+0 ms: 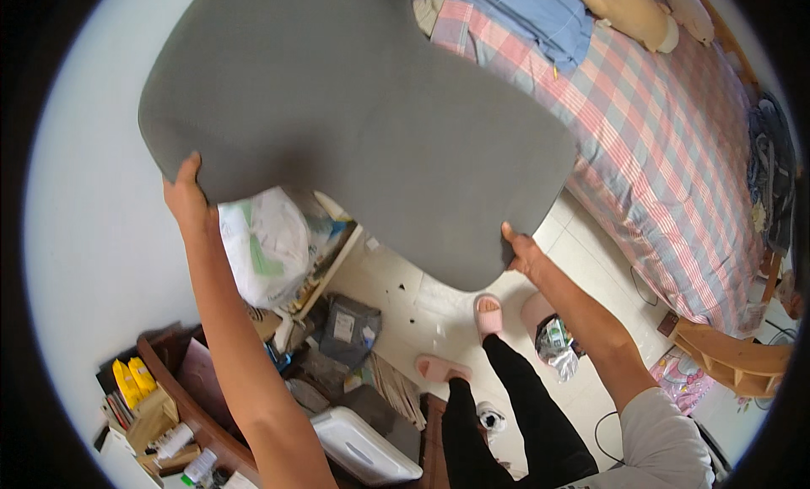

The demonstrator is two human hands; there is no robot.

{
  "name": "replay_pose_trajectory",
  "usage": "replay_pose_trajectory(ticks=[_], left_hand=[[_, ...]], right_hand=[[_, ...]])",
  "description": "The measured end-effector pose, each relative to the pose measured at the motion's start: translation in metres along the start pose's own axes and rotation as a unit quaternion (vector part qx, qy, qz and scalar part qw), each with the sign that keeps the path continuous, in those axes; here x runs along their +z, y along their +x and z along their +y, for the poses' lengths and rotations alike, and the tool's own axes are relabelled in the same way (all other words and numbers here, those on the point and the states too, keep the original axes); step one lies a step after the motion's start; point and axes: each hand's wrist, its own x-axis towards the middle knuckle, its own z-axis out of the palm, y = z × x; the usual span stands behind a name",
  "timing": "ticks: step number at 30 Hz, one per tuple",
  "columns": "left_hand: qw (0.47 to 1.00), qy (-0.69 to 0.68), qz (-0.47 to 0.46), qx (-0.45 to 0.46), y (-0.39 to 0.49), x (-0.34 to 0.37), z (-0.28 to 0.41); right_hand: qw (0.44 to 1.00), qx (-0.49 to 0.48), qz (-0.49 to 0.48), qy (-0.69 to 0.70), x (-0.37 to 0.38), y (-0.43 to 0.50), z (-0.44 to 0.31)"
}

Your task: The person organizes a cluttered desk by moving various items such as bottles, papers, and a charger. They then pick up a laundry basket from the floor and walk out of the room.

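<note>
A large, flat grey panel (380,128) with rounded corners and curved-in edges is held up in front of me; I cannot tell its material. On its left lower corner my left hand (190,195) is closed, with the thumb over the near face. Gripping the lower right corner, my right hand (521,247) also has its thumb on that face. The fingers behind the panel are hidden. Its upper edge runs out of view. Below and behind it shows a white plastic bag (266,245), near my left forearm.
To the right is a bed with a checked cover (645,166), blue cloth (538,14) and plush toys (629,14). A waste bin with rubbish (557,340) stands by my slippered feet (488,315). A grey parcel (350,331), a white lid (364,448) and a wooden cabinet (196,400) lie lower left.
</note>
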Motion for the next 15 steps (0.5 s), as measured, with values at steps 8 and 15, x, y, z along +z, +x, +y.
replay_pose_trajectory(ticks=[8, 15], left_hand=[[0.988, 0.134, 0.076, 0.028, -0.083, -0.035, 0.007], [0.989, 0.091, 0.118, -0.024, -0.292, -0.151, -0.136]], right_hand=[[0.993, -0.088, -0.006, -0.078, -0.011, -0.027, 0.016], [0.948, -0.107, 0.033, -0.298, -0.117, -0.018, 0.150]])
